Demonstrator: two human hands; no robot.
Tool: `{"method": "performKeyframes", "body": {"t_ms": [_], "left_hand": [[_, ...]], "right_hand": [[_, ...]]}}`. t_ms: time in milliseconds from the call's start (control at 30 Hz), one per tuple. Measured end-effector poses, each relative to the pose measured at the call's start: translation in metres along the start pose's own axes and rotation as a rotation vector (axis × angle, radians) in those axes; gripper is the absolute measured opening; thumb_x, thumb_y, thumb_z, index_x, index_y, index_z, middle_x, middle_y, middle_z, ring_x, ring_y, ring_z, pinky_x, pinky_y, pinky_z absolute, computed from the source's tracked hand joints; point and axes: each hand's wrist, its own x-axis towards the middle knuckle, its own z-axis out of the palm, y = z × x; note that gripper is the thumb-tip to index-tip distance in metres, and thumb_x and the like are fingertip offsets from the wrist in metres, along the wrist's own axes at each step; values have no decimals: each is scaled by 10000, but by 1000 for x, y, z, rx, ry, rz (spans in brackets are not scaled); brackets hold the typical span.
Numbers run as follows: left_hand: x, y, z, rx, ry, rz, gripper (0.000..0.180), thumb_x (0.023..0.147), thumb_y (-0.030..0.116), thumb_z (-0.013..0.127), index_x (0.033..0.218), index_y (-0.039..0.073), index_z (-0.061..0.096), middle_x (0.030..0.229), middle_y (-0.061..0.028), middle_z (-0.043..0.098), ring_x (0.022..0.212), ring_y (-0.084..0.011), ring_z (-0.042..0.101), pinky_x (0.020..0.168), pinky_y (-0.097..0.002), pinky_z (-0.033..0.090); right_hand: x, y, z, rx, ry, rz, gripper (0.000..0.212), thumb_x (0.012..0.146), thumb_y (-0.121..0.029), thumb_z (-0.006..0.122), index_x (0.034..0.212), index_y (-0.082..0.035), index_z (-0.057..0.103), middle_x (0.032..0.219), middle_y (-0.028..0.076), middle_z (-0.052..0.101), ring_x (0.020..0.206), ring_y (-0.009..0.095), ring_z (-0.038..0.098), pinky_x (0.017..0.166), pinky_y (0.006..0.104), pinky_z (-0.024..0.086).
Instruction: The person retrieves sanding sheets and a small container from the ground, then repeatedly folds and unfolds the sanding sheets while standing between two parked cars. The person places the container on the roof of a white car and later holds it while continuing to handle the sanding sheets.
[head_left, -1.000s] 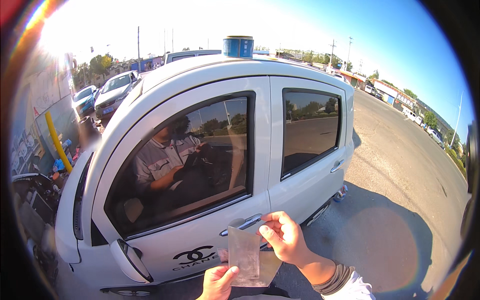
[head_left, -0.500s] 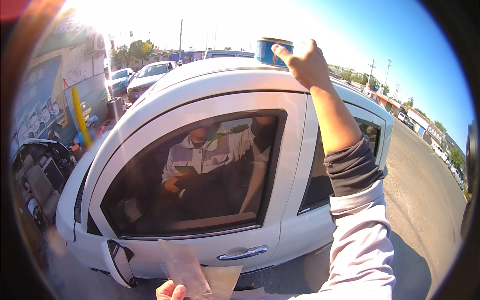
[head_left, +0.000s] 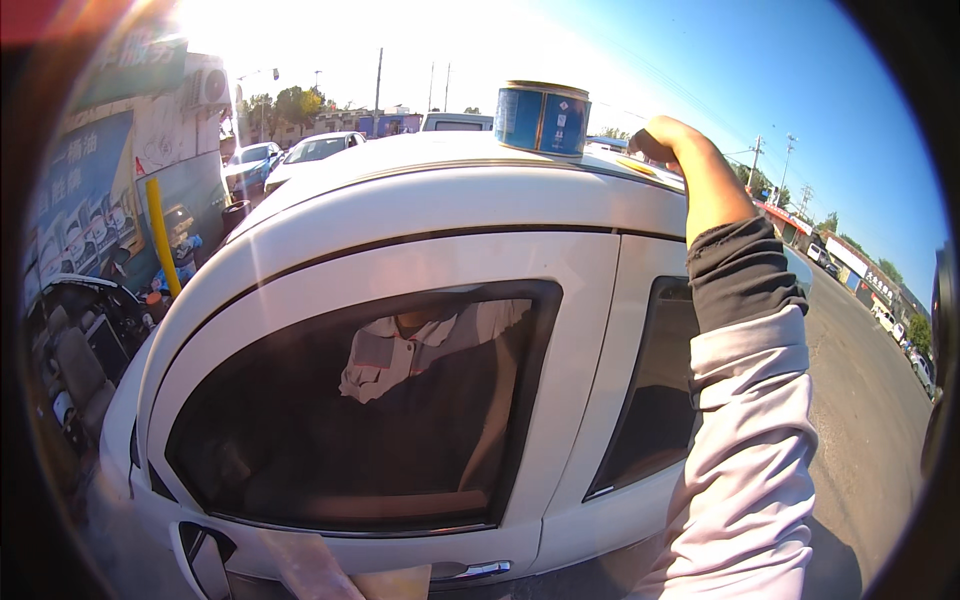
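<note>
My right arm reaches up and across to the roof of a white car (head_left: 400, 215). The right hand (head_left: 682, 150) is bent at the wrist over the roof edge, its fingers curled downward and mostly out of sight. Just beside those fingers lies a flat yellow thing (head_left: 635, 167); whether they grip it is hidden. Left of the hand, apart from it, a blue tin (head_left: 541, 120) stands upright on the roof. At the lower edge two thin, flat, translucent beige pieces (head_left: 310, 568) show in part. My left hand is outside the picture.
The car's side mirror (head_left: 203, 560) and door handle (head_left: 485, 571) jut out low down. A yellow post (head_left: 161, 238) and loose car parts, with a seat (head_left: 82, 375), stand at left. Other parked cars (head_left: 320, 148) are beyond. A paved road (head_left: 860, 400) runs along the right.
My right hand has left the tin and moved right and down to the roof beside the yellow thing. My view has shifted nearer the roof, and the left hand has dropped out of the picture.
</note>
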Motion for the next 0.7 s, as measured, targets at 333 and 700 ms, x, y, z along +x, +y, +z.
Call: {"method": "performKeyframes", "body": {"t_ms": [333, 700], "left_hand": [[11, 6, 44, -37, -27, 5, 285, 1021, 148, 689, 1203, -69, 656, 1106, -116, 722, 975, -212, 699, 840, -330, 564], [22, 0, 42, -109, -82, 28, 272, 1029, 148, 689, 1170, -83, 667, 1096, -135, 733, 983, -225, 707, 867, -348, 561]], "right_hand": [[45, 20, 35, 368, -32, -8, 339, 964, -225, 652, 1223, -20, 729, 1187, 205, 738, 1013, 315, 726, 871, 462, 597], [74, 33, 28, 1181, 214, -56, 272, 921, -86, 696, 1174, 17, 700, 1090, 191, 725, 910, 265, 753, 688, 401, 669]]}}
